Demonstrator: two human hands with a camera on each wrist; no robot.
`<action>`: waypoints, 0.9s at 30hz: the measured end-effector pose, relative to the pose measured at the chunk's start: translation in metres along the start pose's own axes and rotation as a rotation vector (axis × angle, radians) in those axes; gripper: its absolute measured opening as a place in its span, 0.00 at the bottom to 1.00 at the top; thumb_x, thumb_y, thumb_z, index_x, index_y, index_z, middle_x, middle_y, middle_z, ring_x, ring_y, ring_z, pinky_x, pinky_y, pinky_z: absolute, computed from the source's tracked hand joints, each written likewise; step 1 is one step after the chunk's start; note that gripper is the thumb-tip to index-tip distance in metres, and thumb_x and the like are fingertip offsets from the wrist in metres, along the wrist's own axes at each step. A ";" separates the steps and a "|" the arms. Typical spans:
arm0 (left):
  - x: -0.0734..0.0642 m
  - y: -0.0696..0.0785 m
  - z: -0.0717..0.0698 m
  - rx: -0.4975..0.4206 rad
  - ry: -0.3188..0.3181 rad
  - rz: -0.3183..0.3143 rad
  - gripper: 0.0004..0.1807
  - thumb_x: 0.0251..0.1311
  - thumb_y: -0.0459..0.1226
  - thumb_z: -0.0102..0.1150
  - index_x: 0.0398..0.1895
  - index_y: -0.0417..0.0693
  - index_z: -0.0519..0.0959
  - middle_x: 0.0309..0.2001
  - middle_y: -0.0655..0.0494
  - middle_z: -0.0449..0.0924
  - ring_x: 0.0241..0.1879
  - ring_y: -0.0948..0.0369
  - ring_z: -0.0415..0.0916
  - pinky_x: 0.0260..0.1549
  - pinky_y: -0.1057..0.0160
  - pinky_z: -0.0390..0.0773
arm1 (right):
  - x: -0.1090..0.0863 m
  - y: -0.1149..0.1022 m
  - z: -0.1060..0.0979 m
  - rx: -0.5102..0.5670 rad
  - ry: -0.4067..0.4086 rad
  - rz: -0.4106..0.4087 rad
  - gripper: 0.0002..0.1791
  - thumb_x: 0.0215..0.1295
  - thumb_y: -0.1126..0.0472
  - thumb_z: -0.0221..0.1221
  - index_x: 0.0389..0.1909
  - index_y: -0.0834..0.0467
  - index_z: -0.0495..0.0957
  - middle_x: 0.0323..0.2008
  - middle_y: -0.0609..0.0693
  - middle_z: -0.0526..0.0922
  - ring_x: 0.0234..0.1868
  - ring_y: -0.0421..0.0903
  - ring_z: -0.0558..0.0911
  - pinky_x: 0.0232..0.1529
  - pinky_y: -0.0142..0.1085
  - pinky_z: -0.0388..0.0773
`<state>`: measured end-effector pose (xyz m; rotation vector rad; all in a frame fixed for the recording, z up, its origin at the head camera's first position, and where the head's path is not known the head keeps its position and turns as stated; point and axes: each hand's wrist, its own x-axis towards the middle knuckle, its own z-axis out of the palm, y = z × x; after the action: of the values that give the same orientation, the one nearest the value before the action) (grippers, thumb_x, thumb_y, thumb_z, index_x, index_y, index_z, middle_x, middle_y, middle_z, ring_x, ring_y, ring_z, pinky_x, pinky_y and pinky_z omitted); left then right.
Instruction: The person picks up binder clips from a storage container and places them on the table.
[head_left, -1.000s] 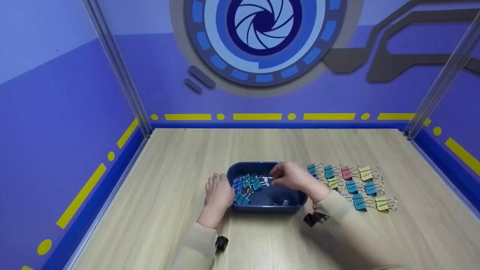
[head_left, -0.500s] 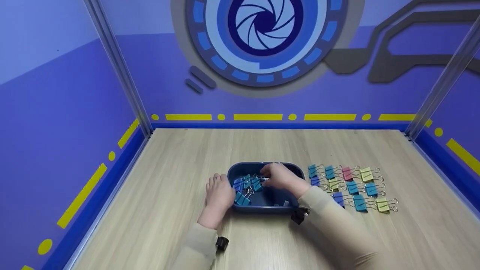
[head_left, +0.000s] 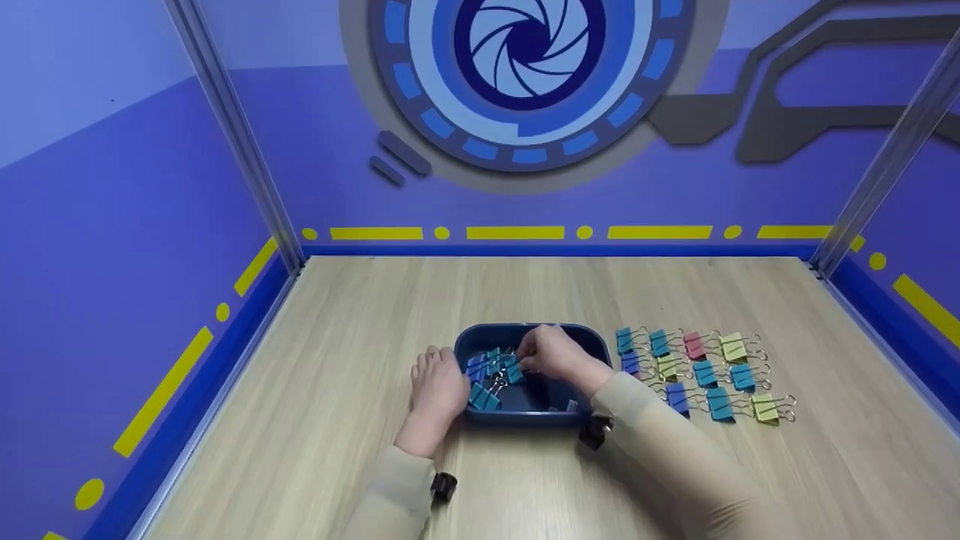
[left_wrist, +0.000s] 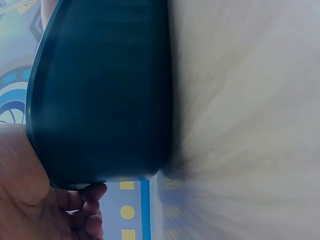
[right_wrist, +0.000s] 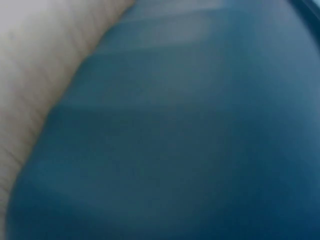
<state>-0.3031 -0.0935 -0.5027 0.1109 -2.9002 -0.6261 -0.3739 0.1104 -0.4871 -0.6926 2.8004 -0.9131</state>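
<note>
A dark blue plastic box (head_left: 540,420) stands on the table with several teal and blue binder clips in its left part. My left hand (head_left: 439,382) grips the box's left wall; the left wrist view shows its fingers (left_wrist: 92,200) bent at the rim. Over the box, my right hand (head_left: 555,354) reaches in with curled fingers, its fingertips pinching the handle end of a teal binder clip (head_left: 513,370). Another teal binder clip (head_left: 484,397) lies near the front left corner, by a blue one (head_left: 476,367). Only the box's outer wall (right_wrist: 150,125) shows in the right wrist view.
Right of the box, several binder clips lie in rows on the table, among them a pink one (head_left: 694,346), a yellow one (head_left: 765,409) and a blue one (head_left: 677,398). Small clear pieces (head_left: 571,406) lie at the box's front. Printed panels (head_left: 525,202) enclose the table.
My right hand has moved left and down inside the box, from its right half to the teal binder clip. My left hand stays on the box's left wall.
</note>
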 end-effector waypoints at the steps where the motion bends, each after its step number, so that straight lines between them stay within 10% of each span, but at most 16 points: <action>1: 0.000 0.000 0.000 -0.002 0.000 0.001 0.17 0.63 0.35 0.61 0.51 0.33 0.76 0.51 0.38 0.74 0.53 0.43 0.69 0.53 0.46 0.68 | 0.000 0.000 -0.001 0.016 -0.003 0.011 0.02 0.58 0.67 0.71 0.32 0.61 0.87 0.29 0.50 0.88 0.26 0.37 0.80 0.30 0.32 0.79; 27: 0.001 -0.001 0.002 -0.009 0.026 0.010 0.16 0.60 0.35 0.61 0.48 0.32 0.76 0.49 0.38 0.74 0.52 0.42 0.70 0.52 0.46 0.69 | -0.059 0.002 -0.056 0.136 0.067 -0.050 0.07 0.60 0.65 0.70 0.37 0.62 0.88 0.31 0.53 0.90 0.30 0.39 0.83 0.33 0.32 0.79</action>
<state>-0.3045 -0.0935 -0.5043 0.1022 -2.8710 -0.6314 -0.3357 0.1684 -0.4443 -0.7278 2.7567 -1.1430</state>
